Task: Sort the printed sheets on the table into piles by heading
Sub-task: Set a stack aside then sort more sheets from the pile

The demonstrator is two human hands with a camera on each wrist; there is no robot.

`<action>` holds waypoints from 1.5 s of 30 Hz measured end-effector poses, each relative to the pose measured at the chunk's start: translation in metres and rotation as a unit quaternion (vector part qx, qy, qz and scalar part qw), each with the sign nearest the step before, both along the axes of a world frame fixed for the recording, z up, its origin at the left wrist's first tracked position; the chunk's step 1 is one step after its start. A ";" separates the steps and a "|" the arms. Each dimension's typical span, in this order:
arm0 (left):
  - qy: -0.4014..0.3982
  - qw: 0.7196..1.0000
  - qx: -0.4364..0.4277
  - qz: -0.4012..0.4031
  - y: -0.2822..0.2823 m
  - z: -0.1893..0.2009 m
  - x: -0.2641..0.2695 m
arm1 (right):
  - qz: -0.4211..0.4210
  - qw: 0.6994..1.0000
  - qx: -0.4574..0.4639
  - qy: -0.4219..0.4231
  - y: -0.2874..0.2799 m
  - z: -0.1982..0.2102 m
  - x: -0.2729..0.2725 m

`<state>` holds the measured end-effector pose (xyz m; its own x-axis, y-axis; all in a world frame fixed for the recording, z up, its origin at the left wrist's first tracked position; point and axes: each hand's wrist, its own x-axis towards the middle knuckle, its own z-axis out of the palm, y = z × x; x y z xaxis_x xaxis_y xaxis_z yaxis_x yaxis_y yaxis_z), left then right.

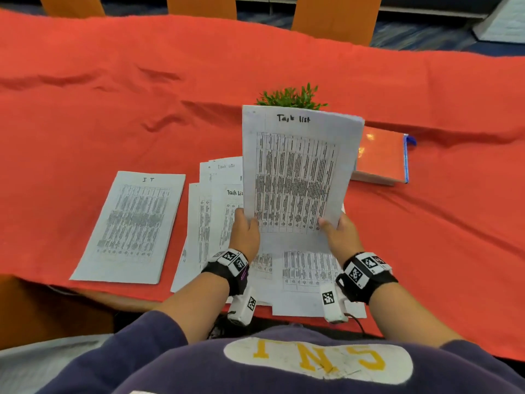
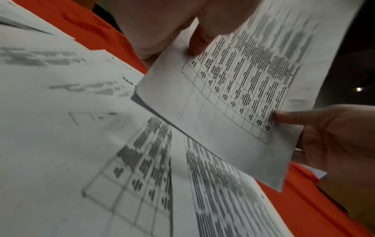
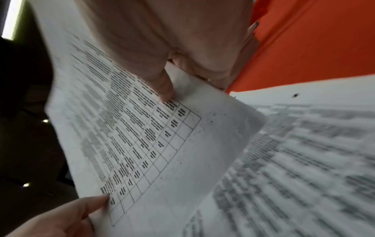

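I hold a printed sheet headed "Task list" (image 1: pixel 298 172) upright above the table. My left hand (image 1: pixel 245 231) pinches its lower left edge and my right hand (image 1: pixel 339 231) pinches its lower right edge. The wrist views show the same sheet (image 2: pixel 233 96) (image 3: pixel 146 144) with a thumb on its front at each side. Beneath it a loose spread of sheets (image 1: pixel 218 200), some headed "Task list", lies on the red cloth. A separate pile headed "IT" (image 1: pixel 130 223) lies flat to the left.
A red cloth (image 1: pixel 113 109) covers the table. A small green plant (image 1: pixel 289 98) stands behind the held sheet. An orange book (image 1: pixel 380 155) lies to the right. Orange chairs (image 1: pixel 199 5) line the far side.
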<state>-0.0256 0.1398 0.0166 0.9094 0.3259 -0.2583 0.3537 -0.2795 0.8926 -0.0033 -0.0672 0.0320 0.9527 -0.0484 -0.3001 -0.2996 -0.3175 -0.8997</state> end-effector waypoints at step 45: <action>0.310 0.878 0.361 0.049 0.379 -0.062 -0.051 | 0.175 0.971 -0.077 0.140 0.354 -0.055 -0.012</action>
